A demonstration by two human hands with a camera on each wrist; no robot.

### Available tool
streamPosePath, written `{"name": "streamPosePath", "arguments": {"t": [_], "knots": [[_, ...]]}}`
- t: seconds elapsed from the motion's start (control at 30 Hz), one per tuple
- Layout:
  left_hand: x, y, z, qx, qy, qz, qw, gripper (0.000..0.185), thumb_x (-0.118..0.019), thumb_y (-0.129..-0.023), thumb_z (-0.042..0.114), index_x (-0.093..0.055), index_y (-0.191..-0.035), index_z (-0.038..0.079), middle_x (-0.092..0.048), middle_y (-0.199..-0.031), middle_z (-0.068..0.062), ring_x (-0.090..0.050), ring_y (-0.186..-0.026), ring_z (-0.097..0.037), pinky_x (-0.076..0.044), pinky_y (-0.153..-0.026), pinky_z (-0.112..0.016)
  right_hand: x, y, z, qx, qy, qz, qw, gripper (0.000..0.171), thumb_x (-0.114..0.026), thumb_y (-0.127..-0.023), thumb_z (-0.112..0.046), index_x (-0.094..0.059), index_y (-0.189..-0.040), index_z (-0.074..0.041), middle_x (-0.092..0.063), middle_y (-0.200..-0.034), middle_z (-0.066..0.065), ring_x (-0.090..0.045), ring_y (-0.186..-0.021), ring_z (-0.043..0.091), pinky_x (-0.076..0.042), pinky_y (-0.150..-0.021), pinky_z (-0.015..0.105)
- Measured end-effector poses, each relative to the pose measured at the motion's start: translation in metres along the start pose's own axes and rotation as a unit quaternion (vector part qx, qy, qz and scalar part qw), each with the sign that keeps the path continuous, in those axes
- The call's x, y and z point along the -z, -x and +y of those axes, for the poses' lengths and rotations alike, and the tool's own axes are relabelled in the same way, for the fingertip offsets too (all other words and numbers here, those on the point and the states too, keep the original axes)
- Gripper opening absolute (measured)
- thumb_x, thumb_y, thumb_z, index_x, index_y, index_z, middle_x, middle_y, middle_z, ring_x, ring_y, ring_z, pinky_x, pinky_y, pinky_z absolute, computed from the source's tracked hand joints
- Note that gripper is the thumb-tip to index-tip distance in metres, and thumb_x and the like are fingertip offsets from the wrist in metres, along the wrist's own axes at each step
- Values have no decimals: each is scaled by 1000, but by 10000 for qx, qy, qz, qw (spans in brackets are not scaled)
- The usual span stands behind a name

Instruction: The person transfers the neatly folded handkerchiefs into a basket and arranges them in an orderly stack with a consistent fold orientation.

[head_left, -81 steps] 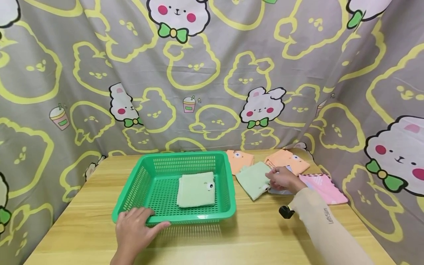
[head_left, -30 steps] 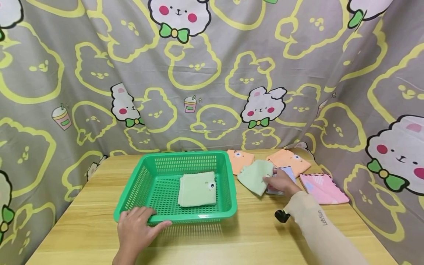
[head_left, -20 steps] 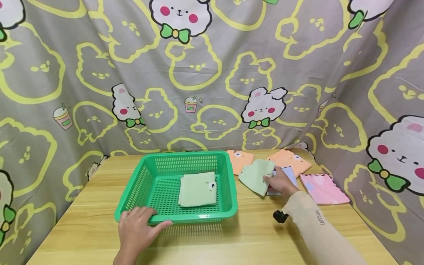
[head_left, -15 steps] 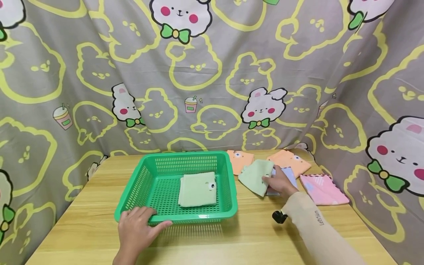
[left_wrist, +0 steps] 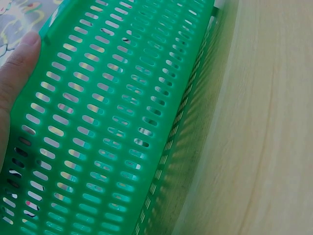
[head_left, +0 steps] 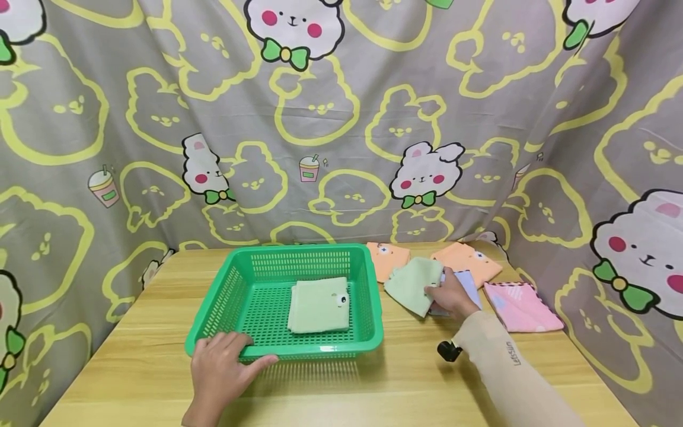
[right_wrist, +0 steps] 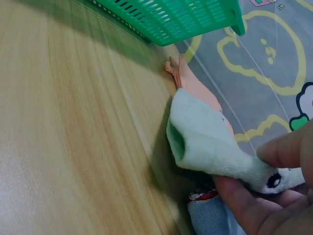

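Observation:
A green plastic basket [head_left: 213, 320] stands on the wooden table [head_left: 373, 385] with a folded light green cloth [head_left: 317, 305] lying in it. My left hand [head_left: 221, 370] rests on the basket's near left rim, thumb along the front wall; the left wrist view shows a fingertip against the basket wall [left_wrist: 107, 122]. To the right of the basket my right hand [head_left: 448, 296] pinches a second light green cloth [head_left: 411, 284] by its edge and holds it slightly lifted. The right wrist view shows that cloth [right_wrist: 205, 139] gripped between thumb and fingers [right_wrist: 286, 149].
Behind the right hand lie two orange cloths [head_left: 386, 258] [head_left: 469, 261], a pale blue cloth [head_left: 466, 284] under the hand, and a pink cloth [head_left: 520, 305] at the far right. A patterned grey curtain [head_left: 341, 118] encloses the table at back and sides.
The right hand took hold of the green cloth lying flat beside the basket and raised its edge off the table. The left hand stayed on the basket rim.

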State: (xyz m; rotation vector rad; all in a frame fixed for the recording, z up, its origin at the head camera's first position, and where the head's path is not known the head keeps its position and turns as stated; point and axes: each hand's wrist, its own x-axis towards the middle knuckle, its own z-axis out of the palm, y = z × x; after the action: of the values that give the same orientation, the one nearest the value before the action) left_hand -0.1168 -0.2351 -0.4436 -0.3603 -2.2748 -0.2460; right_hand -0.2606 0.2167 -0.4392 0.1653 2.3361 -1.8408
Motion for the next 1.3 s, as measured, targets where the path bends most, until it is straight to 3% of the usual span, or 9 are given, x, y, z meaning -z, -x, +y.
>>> {"name": "streamPosePath", "arguments": {"t": [0.5,0.6,0.8,1.1,1.3], "knots": [[-2,2,1,13,-1,-88,10000,66,-58,-68,82,-66,-71,16,-68,-74,-1,-62,-67,-23,-35,-64,-40,4,2,2,44,-54,136,9999,60,-50,-97,-1,-15,-145,4,-38,-132,34,-57,-109,42,-56,-74,40],[-3,3,1,10,27,-60,10000,68,-56,-69,83,-66,-71,16,-68,-73,-1,-62,-67,-24,-35,-63,-40,3,2,5,68,-39,139,9999,59,-51,-97,-2,-16,-145,5,-39,-131,34,-60,-106,39,-56,-73,40],[-4,2,1,10,15,-39,10000,62,-66,-63,77,-65,-70,16,-68,-73,-1,-63,-67,-24,-35,-64,-40,4,0,7,100,8,168,9998,60,-52,-98,-5,-16,-145,4,-40,-132,33,-61,-104,36,-56,-73,39],[-4,2,1,-58,18,56,10000,63,-64,-64,78,-65,-70,15,-68,-71,-1,-62,-65,-24,-36,-63,-41,4,-1,12,102,166,242,9995,62,-52,-97,-6,-16,-146,5,-39,-134,34,-60,-104,35,-55,-72,37],[0,-1,0,-48,-47,-27,10000,63,-65,-64,78,-65,-70,16,-68,-73,-1,-63,-67,-25,-36,-63,-41,5,-2,10,108,-2,198,9997,62,-51,-97,-6,-15,-146,5,-40,-133,34,-61,-104,35,-55,-73,37]]}}
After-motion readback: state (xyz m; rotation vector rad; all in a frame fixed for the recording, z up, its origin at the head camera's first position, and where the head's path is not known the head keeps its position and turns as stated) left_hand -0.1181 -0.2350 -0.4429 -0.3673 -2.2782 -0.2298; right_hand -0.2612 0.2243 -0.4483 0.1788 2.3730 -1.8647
